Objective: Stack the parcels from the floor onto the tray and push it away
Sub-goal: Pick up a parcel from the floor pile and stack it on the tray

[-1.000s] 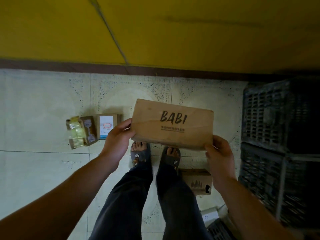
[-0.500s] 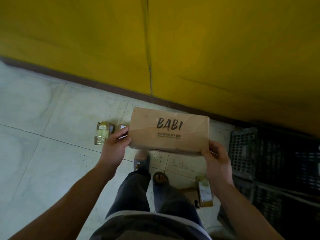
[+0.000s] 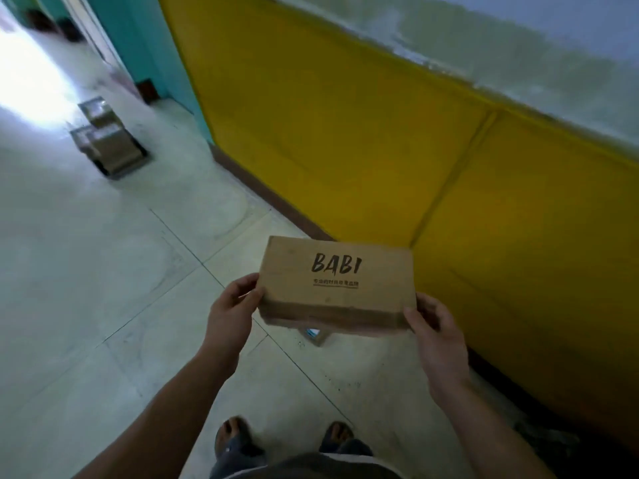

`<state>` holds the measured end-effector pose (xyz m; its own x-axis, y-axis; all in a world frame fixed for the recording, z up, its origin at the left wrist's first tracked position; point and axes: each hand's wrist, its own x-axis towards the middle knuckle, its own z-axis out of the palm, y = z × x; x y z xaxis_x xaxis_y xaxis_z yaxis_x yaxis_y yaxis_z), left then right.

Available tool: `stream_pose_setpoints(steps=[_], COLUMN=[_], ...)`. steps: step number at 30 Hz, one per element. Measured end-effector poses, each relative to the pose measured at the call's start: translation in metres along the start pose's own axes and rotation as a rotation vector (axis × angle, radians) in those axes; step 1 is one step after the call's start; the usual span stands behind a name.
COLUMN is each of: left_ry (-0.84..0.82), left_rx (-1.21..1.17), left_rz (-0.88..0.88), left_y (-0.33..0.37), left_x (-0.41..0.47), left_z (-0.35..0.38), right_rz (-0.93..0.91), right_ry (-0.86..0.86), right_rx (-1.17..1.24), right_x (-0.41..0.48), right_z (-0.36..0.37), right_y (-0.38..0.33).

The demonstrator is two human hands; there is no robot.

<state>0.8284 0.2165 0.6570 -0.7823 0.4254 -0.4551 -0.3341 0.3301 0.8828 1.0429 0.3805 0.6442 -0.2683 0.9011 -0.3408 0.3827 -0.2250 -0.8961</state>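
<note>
Two hands, left hand (image 3: 231,312) and right hand (image 3: 436,335), grip one BABI parcel (image 3: 337,285); one small parcel (image 3: 314,334) beneath.

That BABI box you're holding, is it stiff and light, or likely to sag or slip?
The BABI box probably is stiff: its edges look straight. Likely light, since the left hand and right hand hold only its ends. Plain cardboard seems grippy.

blurred stacked boxes (image 3: 107,143), small parcel (image 3: 316,335) mostly hidden

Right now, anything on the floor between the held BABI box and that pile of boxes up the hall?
Head view: only bare tiled floor between the BABI box and the stacked boxes.
</note>
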Motion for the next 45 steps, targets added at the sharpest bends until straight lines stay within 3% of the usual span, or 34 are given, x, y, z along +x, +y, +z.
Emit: stream_pose_setpoints(steps=[10,19,31,45], left_ry=[0.166,0.235,0.347,0.658], left_rx=[-0.24,-0.266,-0.33,-0.391], left_rz=[0.126,0.166,0.124,0.087], left_y=[0.049,0.069,0.091,0.138], left_x=[0.023,0.065,0.15,0.282], left_z=[-0.163,-0.323,-0.421,-0.569], right_rz=[-0.172,-0.212,-0.275,-0.241], right_ry=[-0.191,-0.32,-0.421,-0.731], right_rx=[0.017,0.038,0.038,-0.048], right_x=[-0.026,-0.074,-0.054,-0.008], right_z=[0.163,0.322,0.472,0.728], right_y=[-0.101,-0.154,-0.198,-0.285])
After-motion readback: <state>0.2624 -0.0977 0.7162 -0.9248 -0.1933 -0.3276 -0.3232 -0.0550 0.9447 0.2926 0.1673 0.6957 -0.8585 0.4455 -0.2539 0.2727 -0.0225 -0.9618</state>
